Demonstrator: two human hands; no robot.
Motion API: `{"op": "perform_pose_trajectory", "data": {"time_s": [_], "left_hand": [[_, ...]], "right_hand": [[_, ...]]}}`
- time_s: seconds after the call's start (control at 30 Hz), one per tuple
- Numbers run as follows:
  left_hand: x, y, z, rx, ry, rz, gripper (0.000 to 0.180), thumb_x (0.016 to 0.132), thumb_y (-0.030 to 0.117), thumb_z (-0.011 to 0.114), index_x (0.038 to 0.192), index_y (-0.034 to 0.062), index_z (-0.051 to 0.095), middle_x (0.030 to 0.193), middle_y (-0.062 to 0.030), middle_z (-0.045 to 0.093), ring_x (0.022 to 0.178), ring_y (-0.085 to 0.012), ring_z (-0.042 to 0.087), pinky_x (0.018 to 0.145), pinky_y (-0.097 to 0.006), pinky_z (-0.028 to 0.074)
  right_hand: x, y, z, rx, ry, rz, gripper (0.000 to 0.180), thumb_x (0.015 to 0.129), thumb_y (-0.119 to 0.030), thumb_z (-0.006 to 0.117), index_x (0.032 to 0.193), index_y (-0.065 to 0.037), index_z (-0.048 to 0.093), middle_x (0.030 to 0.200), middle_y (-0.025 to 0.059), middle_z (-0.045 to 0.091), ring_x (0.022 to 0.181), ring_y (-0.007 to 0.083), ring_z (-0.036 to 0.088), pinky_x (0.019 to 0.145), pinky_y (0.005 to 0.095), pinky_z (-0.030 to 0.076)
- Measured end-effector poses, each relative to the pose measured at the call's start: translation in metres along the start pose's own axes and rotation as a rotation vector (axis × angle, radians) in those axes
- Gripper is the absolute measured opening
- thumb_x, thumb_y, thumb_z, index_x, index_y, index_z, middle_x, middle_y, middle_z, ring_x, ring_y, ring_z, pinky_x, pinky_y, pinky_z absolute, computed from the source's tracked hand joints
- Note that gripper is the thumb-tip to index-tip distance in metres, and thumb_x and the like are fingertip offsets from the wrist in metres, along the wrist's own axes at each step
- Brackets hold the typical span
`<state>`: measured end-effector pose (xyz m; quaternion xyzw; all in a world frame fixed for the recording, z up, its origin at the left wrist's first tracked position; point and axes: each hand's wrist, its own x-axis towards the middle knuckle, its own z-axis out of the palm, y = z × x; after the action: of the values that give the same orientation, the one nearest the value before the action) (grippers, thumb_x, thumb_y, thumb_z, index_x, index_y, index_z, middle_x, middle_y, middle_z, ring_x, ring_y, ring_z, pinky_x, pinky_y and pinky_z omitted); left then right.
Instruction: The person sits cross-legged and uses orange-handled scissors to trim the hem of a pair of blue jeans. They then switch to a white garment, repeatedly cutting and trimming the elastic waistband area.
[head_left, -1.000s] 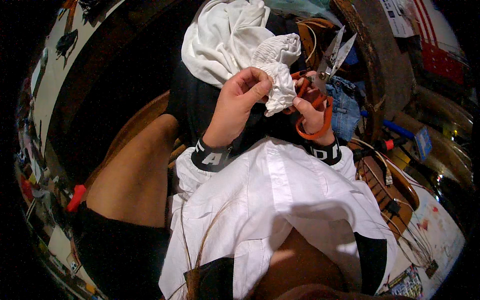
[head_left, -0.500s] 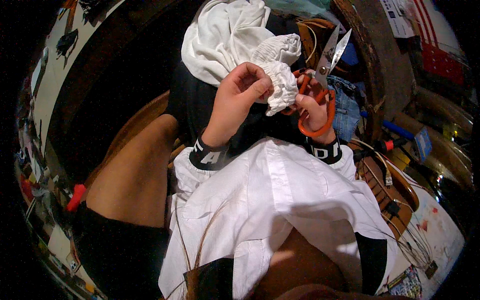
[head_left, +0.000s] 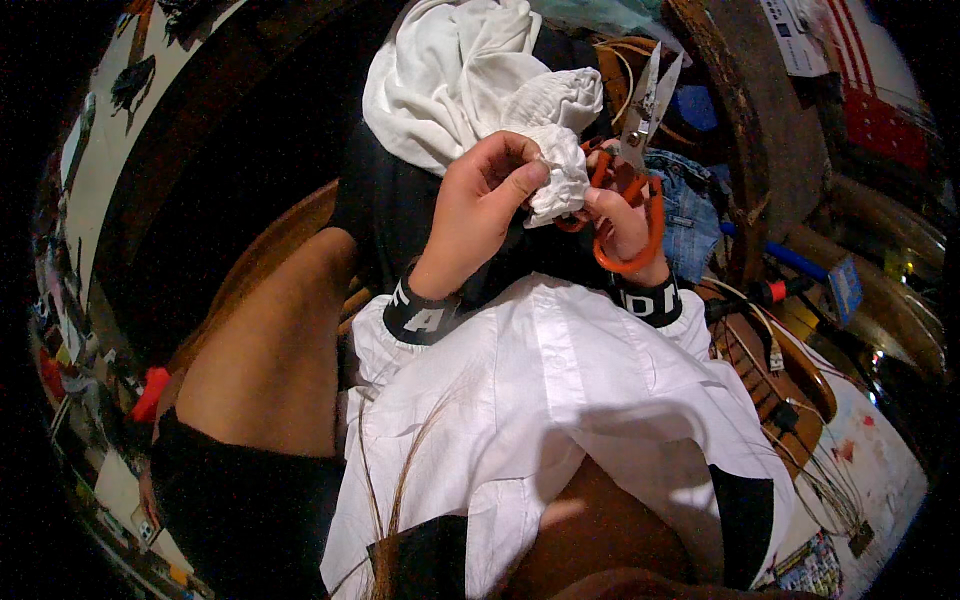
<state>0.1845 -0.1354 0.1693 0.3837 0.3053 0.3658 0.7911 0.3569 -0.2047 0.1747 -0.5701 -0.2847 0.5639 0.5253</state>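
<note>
My left hand pinches the white cloth; scissors in my right hand sit at 3 o'clock, blades pointing 12.

Matt white cloth (crumpled), orange-handled shiny-metal scissors

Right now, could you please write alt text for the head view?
A left hand pinches a gathered white cloth while the right hand holds orange-handled scissors, blades pointing up. A white shirt lies across the lap.
</note>
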Motion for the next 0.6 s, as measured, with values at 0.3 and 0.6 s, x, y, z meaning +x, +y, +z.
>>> {"op": "perform_pose_trajectory", "data": {"time_s": [0.3, 0.6], "left_hand": [[-0.001, -0.003, 0.002, 0.194, -0.023, 0.067, 0.008, 0.087, 0.006, 0.057, 0.092, 0.0009, 0.054, 0.082, 0.0027, 0.054, 0.074, -0.0035, 0.048, 0.066, -0.018, 0.038], [0.001, -0.002, 0.001, -0.111, 0.009, -0.054, 0.012, 0.088, 0.013, 0.058, 0.093, 0.0027, 0.055, 0.084, 0.0026, 0.054, 0.071, -0.0037, 0.046, 0.062, -0.016, 0.036]], "right_hand": [[0.003, -0.020, 0.023, -0.188, 0.104, 0.057, 0.027, 0.079, -0.017, 0.067, 0.099, -0.003, 0.054, 0.083, 0.0021, 0.057, 0.070, 0.0095, 0.053, 0.061, 0.0231, 0.042], [0.003, -0.016, 0.023, -0.087, 0.141, 0.064, 0.025, 0.078, -0.015, 0.067, 0.096, -0.003, 0.053, 0.069, 0.0010, 0.055, 0.054, 0.0097, 0.051, 0.050, 0.0240, 0.041]]}}
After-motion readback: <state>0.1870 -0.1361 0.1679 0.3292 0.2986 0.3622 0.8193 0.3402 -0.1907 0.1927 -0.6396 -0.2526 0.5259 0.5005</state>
